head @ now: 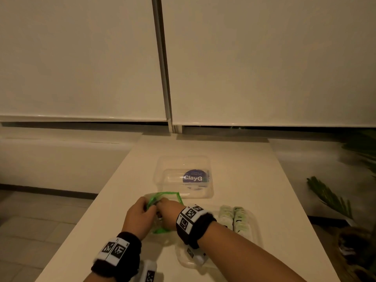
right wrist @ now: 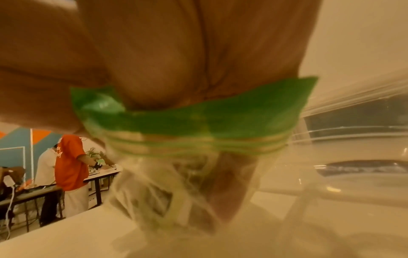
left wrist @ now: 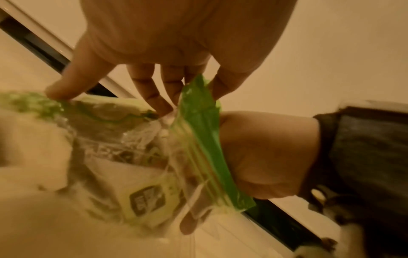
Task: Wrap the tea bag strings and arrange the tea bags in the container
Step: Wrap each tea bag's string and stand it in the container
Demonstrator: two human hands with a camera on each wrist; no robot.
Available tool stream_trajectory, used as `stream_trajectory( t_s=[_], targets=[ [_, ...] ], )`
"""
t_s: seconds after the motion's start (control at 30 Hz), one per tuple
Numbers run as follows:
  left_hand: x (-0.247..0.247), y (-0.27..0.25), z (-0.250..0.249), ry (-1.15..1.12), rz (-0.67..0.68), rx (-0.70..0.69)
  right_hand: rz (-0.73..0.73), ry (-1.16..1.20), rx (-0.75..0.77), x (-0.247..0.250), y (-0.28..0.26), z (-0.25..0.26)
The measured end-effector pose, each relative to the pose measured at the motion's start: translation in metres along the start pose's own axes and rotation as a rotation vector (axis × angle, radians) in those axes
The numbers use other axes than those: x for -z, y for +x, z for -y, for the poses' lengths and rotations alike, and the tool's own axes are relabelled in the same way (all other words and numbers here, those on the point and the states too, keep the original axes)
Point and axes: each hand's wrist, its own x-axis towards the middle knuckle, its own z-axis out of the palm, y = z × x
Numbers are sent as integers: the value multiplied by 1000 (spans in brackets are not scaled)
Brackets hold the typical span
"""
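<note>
At the near edge of the pale surface, both forearms, each with a black wristband carrying printed square markers, reach forward to a clear zip bag with a green seal strip. The left hand pinches the bag's mouth at its left side; in the left wrist view its thumb and fingers close on the green strip and the crumpled plastic. The right hand reaches into the open mouth, and through the clear film its fingers show curled down inside among the contents, though blur hides exactly what they hold. Inside the bag lie tea bags, one pale packet with a dark label facing the left wrist camera.

Just right of the right forearm sits a clear plastic container with two rows of pale green tea bags standing on edge inside it. Beyond the zip bag, touching or nearly touching its far edge, rests a clear lid with a round blue sticker reading "ClayG".

Farther off, cream roller blinds hang behind the surface, and green plant leaves show at the right. The right wrist view catches people standing at other tables, one in an orange shirt.
</note>
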Motion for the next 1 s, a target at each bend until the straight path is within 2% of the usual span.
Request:
stream_trajectory(
  t_s=[0.13, 0.27, 0.43, 0.57, 0.67, 0.8, 0.9, 1.0],
  targets=[
    [1, -5, -4, -23, -32, -43, -61, 69, -78, -7, 8, 5],
    [0, -8, -1, -77, -95, -14, -130, 54, -115, -3, 8, 12],
    [1, -10, -2, -151, -104, 20, -69, -100, 10, 9, 6, 14],
    [2, -8, -3, -163, -112, 37, -175, -282, 73, 15, -14, 9],
    [4, -6, -2, -186, -130, 65, -254, -306, 104, 20, -31, 3],
    [6, -6, -2, -213, -125, 100, -405, -90, 125, 37, -52, -10],
    [4, -11, -6, -168, -79, 66, -503, 266, 59, 45, -66, -28],
    [1, -17, -9, -125, -35, 36, -507, 671, -35, 46, -79, -44]
  ],
)
